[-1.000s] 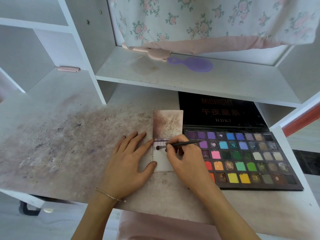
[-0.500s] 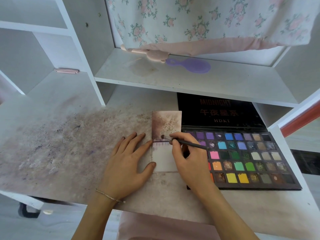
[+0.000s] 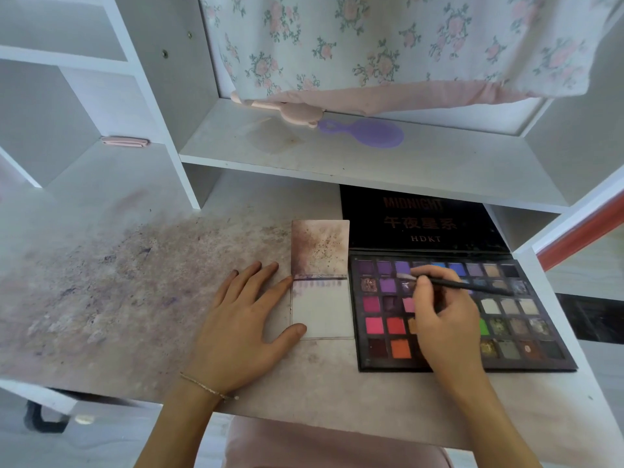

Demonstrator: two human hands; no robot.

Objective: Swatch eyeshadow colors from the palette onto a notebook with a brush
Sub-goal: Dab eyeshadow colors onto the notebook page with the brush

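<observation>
Head view: everything below is placed relative to the notebook (image 3: pixel 320 282), a small flip pad lying open on the desk (image 3: pixel 135 298).
Hidden: the right hand (image 3: pixel 442 319) covers several middle pans of the palette (image 3: pixel 381 363); the brush (image 3: pixel 469 286) tip is blurred against the purple pans, so contact cannot be told.
Cut off: both forearms leave the bottom edge; the floral cloth (image 3: pixel 388 45) above runs out of the top.
Notebook: flipped-up cover mottled brown-purple, lower page pale with a faint row of purple smudges under the binding.
Palette: just right of the notebook, flat black tray of square pans, matte and glittery; its black lid stands behind with red lettering.
Left hand (image 3: pixel 243 329): flat on the desk at the notebook's left edge, fingers straight and slightly spread, thumb tip on the page corner.
Right hand: fingers curled, pinching the thin dark brush handle.
Desk: pale surface dusted with purple-brown powder.
Shelf beyond: smooth lilac hairbrush (image 3: pixel 368 132).
</observation>
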